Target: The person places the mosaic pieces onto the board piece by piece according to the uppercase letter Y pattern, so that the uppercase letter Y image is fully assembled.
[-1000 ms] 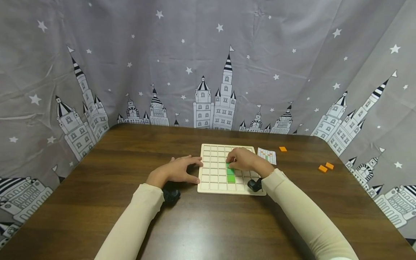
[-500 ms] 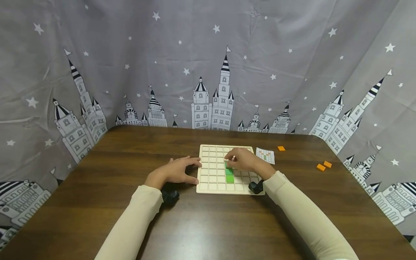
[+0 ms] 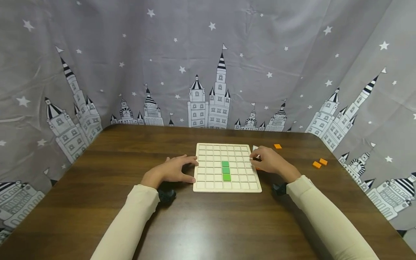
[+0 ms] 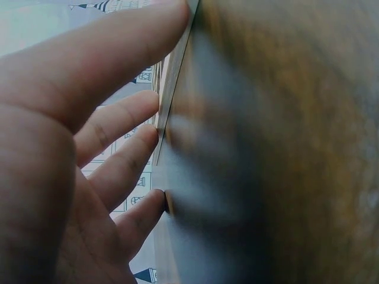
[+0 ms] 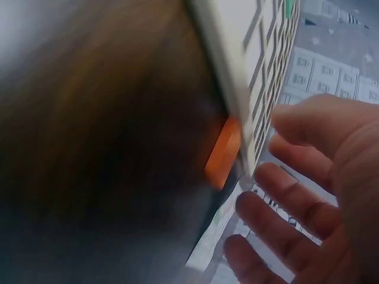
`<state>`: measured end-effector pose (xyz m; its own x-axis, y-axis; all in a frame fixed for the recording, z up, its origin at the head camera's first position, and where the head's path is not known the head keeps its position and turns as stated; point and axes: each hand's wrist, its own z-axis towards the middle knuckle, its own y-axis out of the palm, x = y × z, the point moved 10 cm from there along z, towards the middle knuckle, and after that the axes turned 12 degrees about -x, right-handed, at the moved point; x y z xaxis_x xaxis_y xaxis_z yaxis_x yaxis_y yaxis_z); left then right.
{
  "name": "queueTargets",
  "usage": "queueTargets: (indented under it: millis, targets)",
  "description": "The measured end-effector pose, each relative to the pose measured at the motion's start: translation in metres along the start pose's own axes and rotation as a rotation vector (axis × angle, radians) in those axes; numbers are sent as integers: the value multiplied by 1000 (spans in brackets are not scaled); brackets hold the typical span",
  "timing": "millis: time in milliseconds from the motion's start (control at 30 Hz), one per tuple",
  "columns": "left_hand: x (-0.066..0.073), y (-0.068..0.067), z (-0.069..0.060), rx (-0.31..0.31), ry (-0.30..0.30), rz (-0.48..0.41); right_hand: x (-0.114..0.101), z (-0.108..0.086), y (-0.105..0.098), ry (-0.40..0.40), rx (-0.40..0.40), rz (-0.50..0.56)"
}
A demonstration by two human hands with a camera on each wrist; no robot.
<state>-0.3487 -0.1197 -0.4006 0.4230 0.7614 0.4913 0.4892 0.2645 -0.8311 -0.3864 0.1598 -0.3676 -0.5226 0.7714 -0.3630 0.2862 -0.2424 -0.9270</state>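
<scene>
A cream grid board (image 3: 208, 186) lies on the table, with three green tiles (image 3: 225, 170) in one column near its middle. My left hand (image 3: 169, 170) rests at the board's left edge, thumb and fingers spread; in the left wrist view the thumb and fingertips touch that edge. My right hand (image 3: 270, 161) is over the board's right edge, its fingers loosely bent with nothing visible between them. In the right wrist view an orange tile (image 5: 224, 152) lies on the table against the board's side, below the fingers. That hand partly hides a printed pattern card (image 5: 206, 244).
Another orange tile (image 3: 277, 146) lies behind the right hand. Two more orange tiles (image 3: 320, 163) sit side by side farther right on the brown wooden table (image 3: 195, 224). A grey curtain (image 3: 162, 72) with castles and stars hangs behind the table.
My right hand has left the green tiles and moved right to the board's edge, uncovering the third green tile and covering most of the card. The left hand stays at the board's left edge.
</scene>
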Motion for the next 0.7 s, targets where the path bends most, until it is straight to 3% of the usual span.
queueTargets:
  millis: [233, 700]
  targets:
    - [-1, -1, 1, -2, 4, -2, 11, -16, 7, -38, -6, -40]
    - [-2, 0, 1, 0, -5, 2, 19, -22, 9, -2, -11, -56]
